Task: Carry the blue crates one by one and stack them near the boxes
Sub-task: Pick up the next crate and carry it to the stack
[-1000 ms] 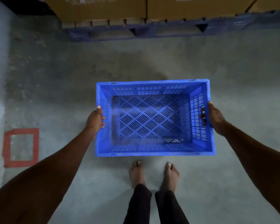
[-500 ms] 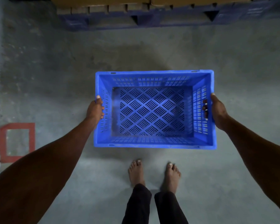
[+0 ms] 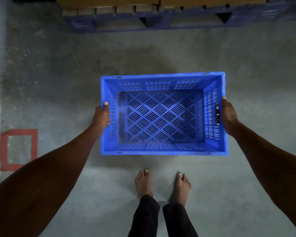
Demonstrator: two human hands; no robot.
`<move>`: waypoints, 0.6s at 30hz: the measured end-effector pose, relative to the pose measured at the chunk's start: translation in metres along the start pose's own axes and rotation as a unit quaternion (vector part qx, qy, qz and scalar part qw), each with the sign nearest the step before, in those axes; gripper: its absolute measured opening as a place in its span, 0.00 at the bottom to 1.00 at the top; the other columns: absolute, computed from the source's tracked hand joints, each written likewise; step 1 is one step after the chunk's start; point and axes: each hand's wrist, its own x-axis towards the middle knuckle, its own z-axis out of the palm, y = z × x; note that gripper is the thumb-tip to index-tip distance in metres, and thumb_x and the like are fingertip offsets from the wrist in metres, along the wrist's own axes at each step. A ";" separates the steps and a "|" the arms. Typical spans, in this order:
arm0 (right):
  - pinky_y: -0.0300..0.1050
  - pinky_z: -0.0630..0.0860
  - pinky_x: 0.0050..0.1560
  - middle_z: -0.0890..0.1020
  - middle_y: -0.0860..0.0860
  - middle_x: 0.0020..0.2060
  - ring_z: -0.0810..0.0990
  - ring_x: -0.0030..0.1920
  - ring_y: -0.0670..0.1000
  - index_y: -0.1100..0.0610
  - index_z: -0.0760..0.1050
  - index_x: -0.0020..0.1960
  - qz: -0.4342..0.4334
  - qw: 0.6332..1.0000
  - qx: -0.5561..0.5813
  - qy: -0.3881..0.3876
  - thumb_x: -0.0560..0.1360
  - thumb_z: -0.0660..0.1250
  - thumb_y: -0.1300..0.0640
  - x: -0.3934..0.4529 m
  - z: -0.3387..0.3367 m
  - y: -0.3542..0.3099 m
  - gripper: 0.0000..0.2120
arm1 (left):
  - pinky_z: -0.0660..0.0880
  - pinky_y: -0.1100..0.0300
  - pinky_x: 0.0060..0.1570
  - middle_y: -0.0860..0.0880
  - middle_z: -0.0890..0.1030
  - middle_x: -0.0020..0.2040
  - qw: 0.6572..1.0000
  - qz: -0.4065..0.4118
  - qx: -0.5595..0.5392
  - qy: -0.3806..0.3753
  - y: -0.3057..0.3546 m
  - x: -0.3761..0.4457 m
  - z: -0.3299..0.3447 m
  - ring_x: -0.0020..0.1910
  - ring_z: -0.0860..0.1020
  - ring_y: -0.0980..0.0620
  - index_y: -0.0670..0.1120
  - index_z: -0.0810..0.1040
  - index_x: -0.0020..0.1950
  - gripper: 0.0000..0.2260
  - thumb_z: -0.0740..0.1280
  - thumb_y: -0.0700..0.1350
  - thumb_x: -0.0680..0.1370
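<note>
Left hand [image 3: 101, 116] gripped the blue crate [image 3: 162, 147] by its side wall. Right hand [image 3: 228, 113] curled into the opposite handle slot.

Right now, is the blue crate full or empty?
Empty. The blue crate shows its whole slotted bottom, nothing inside. The left hand and right hand grip its sides.

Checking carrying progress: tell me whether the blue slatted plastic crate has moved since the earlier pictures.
Cannot tell: the blue slatted plastic crate stays ahead of the bare feet; the camera tilted.
</note>
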 end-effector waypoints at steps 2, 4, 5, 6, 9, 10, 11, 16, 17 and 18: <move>0.45 0.70 0.28 0.77 0.58 0.41 0.74 0.29 0.54 0.63 0.73 0.58 0.004 0.999 -0.030 0.017 0.76 0.50 0.31 0.003 0.000 0.001 0.36 | 0.80 0.48 0.38 0.36 0.81 0.47 0.999 0.014 0.024 0.026 -0.003 0.000 -0.002 0.39 0.82 0.37 0.43 0.73 0.55 0.27 0.59 0.67 0.76; 0.52 0.77 0.40 0.81 0.60 0.48 0.80 0.40 0.60 0.61 0.72 0.61 0.002 0.997 -0.073 0.039 0.72 0.50 0.27 0.001 0.000 0.002 0.40 | 0.80 0.41 0.50 0.35 0.80 0.55 0.998 0.026 0.042 0.036 -0.012 0.003 -0.003 0.51 0.81 0.34 0.43 0.74 0.61 0.33 0.60 0.70 0.71; 0.57 0.78 0.50 0.81 0.61 0.54 0.81 0.50 0.63 0.59 0.72 0.63 0.000 0.993 -0.102 0.051 0.72 0.50 0.26 -0.002 0.000 0.000 0.40 | 0.79 0.41 0.54 0.37 0.80 0.57 0.997 0.033 0.051 0.037 -0.010 -0.002 -0.002 0.55 0.81 0.36 0.44 0.74 0.64 0.34 0.61 0.69 0.70; 0.59 0.74 0.60 0.79 0.61 0.60 0.78 0.59 0.65 0.58 0.72 0.65 -0.002 0.990 -0.131 0.061 0.73 0.51 0.28 -0.008 0.001 -0.005 0.38 | 0.77 0.42 0.59 0.39 0.78 0.61 0.996 0.042 0.065 0.039 -0.004 -0.012 -0.002 0.58 0.79 0.38 0.44 0.73 0.67 0.33 0.62 0.67 0.72; 0.60 0.60 0.70 0.70 0.60 0.71 0.65 0.71 0.65 0.53 0.66 0.74 -0.024 0.972 -0.220 0.079 0.80 0.56 0.37 -0.031 0.002 -0.020 0.29 | 0.67 0.45 0.69 0.38 0.69 0.72 0.982 0.093 0.154 0.056 0.014 -0.040 -0.004 0.70 0.70 0.36 0.42 0.67 0.75 0.27 0.64 0.56 0.81; 0.61 0.58 0.71 0.68 0.59 0.74 0.63 0.73 0.64 0.51 0.64 0.76 -0.033 0.968 -0.236 0.080 0.80 0.57 0.38 -0.042 0.001 -0.028 0.29 | 0.65 0.44 0.70 0.38 0.66 0.75 0.972 0.121 0.187 0.075 0.019 -0.051 -0.008 0.72 0.67 0.36 0.42 0.65 0.76 0.27 0.63 0.54 0.81; 0.63 0.56 0.72 0.66 0.58 0.75 0.61 0.75 0.63 0.50 0.62 0.77 -0.056 0.963 -0.252 0.077 0.80 0.58 0.38 -0.055 -0.001 -0.035 0.29 | 0.63 0.44 0.71 0.39 0.65 0.77 0.960 0.155 0.216 0.093 0.026 -0.065 -0.013 0.74 0.65 0.36 0.42 0.63 0.78 0.28 0.63 0.55 0.82; 0.64 0.50 0.74 0.59 0.54 0.79 0.49 0.80 0.61 0.48 0.55 0.81 -0.192 0.917 -0.343 0.063 0.76 0.52 0.32 -0.142 -0.016 -0.073 0.38 | 0.61 0.44 0.73 0.41 0.62 0.80 0.885 0.304 0.332 0.117 0.069 -0.148 -0.053 0.77 0.63 0.38 0.47 0.60 0.81 0.31 0.56 0.60 0.81; 0.65 0.50 0.74 0.58 0.55 0.80 0.48 0.80 0.62 0.48 0.55 0.81 -0.218 0.908 -0.352 0.068 0.76 0.51 0.31 -0.166 -0.018 -0.086 0.38 | 0.60 0.43 0.73 0.42 0.62 0.80 0.870 0.321 0.352 0.126 0.082 -0.171 -0.066 0.77 0.62 0.38 0.48 0.60 0.81 0.30 0.56 0.60 0.82; 0.65 0.50 0.74 0.58 0.55 0.80 0.48 0.80 0.62 0.47 0.55 0.81 -0.242 0.898 -0.361 0.072 0.76 0.50 0.31 -0.192 -0.021 -0.099 0.37 | 0.59 0.42 0.74 0.42 0.61 0.81 0.856 0.334 0.372 0.133 0.096 -0.195 -0.080 0.78 0.62 0.39 0.49 0.60 0.81 0.29 0.56 0.60 0.82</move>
